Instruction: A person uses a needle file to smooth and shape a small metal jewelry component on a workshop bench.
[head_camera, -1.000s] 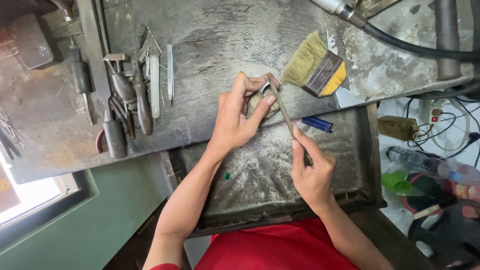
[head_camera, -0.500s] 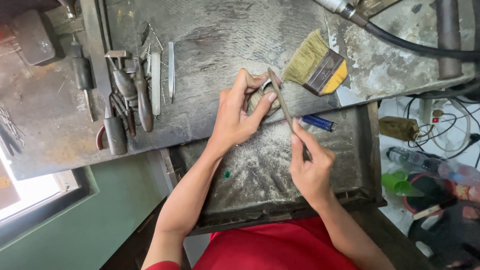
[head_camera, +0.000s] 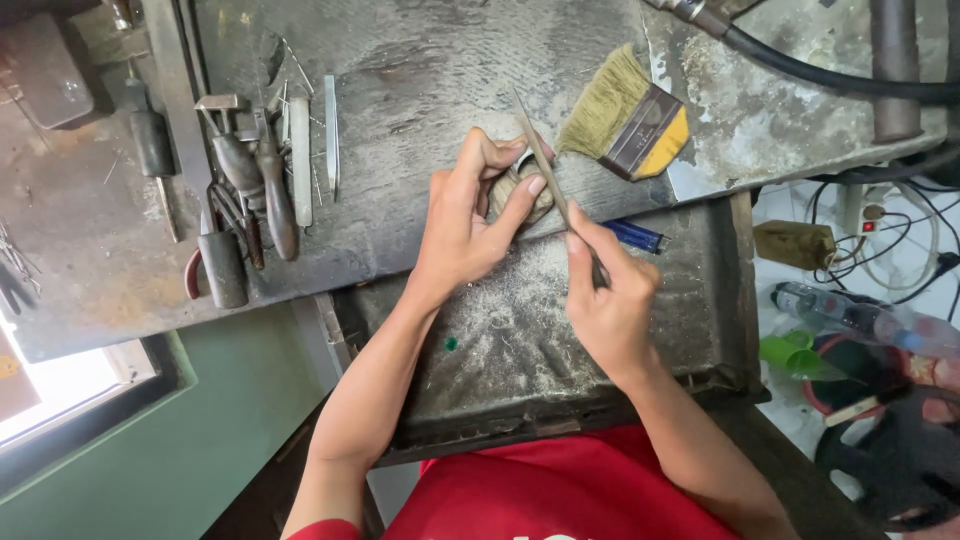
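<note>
The left hand (head_camera: 465, 225) has its grip closed around a small metal ring (head_camera: 518, 180), pressed on a wooden peg at the edge of the worktop (head_camera: 420, 90). The right hand (head_camera: 610, 300) pinches a thin, long file (head_camera: 545, 165) laid across the ring. Grey metal dust already covers the dark tray (head_camera: 520, 350) below, so filing seems well underway, though the ring looks still dull and rough.

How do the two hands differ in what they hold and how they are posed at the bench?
The left hand curls around a small rounded metal piece braced at the worn metal bench edge; the right hand pinches a long thin grey file laid across that piece. The left grip wraps with thumb and fingers; the right is a pencil-like pinch. The left sits higher, the right over the dusty metal tray. Both are bare.
</note>
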